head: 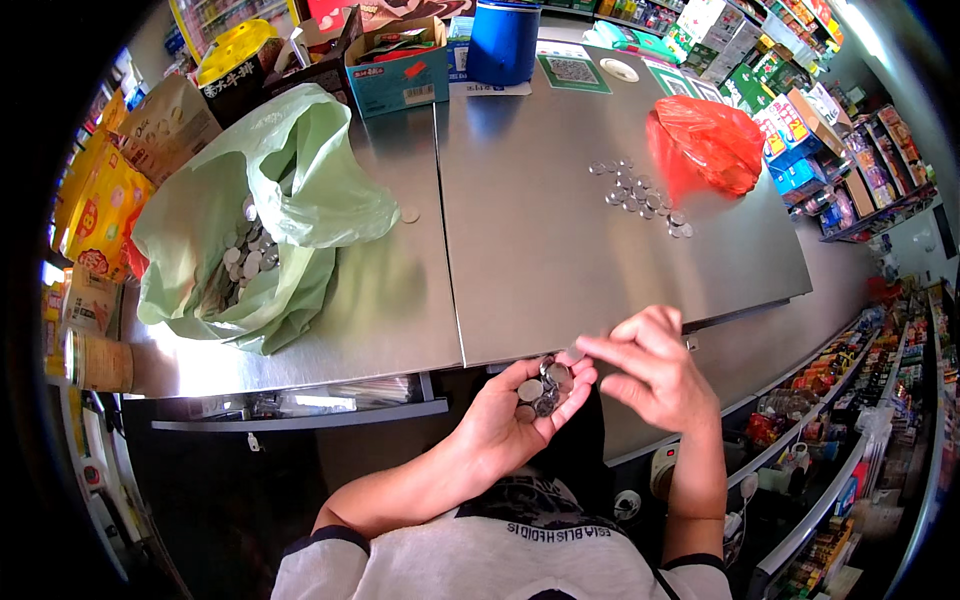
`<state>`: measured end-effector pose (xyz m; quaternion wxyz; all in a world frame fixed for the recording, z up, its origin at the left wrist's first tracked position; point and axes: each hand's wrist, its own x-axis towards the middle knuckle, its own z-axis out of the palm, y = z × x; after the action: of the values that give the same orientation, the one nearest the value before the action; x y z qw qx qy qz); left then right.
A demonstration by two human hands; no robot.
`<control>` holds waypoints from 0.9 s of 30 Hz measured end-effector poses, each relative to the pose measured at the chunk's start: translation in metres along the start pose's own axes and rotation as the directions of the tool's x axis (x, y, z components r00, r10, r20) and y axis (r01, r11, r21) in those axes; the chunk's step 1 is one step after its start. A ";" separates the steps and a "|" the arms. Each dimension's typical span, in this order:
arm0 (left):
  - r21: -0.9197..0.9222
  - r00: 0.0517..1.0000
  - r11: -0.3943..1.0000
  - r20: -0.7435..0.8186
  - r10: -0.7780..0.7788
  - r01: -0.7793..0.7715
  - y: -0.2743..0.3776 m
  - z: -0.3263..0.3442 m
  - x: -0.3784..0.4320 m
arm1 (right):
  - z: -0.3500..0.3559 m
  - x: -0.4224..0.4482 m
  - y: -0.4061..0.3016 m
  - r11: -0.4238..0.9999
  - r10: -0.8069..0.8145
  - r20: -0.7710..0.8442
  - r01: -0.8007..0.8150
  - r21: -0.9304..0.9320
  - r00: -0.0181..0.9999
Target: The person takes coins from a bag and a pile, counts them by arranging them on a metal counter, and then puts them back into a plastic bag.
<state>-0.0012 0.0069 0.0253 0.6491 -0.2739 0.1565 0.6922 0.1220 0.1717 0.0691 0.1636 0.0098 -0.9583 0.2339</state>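
My left hand is cupped palm up at the counter's near edge, with a small heap of silver coins in it. Just right of it, my right hand reaches over; its fingertips are at a blurred coin above the left fingers, and whether they pinch it I cannot tell. On the left of the metal counter, a green plastic bag gapes around many coins. Loose coins lie spread at the right, beside a red plastic bag. One single coin rests near the green bag.
Along the far edge stand a blue canister, an open teal box and a sheet with a printed code. A tin can is at the left corner. Below the counter a drawer is partly out. Stocked shelves line the right.
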 end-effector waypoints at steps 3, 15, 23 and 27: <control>0.001 0.996 1.000 -0.087 0.016 -0.016 -0.002 0.004 0.000 | 0.001 0.000 -0.007 0.991 -0.052 0.043 0.046 0.127 0.998; -0.015 0.998 0.998 0.042 -0.052 0.053 0.002 -0.005 0.005 | -0.007 0.049 0.088 0.938 0.252 -0.406 -0.324 -0.119 0.878; -0.004 0.996 0.997 0.056 -0.072 0.072 0.006 -0.016 0.008 | 0.004 0.045 0.094 0.915 0.123 -0.409 -0.263 -0.306 0.904; 0.027 0.999 0.999 0.036 -0.032 0.031 0.004 -0.009 0.005 | 0.002 0.044 0.092 0.910 0.125 -0.394 -0.264 -0.321 0.911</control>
<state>-0.0034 0.0053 0.0146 0.6662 -0.2553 0.1494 0.6846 0.0704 0.2555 0.0402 0.3128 -0.1616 -0.9338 0.0638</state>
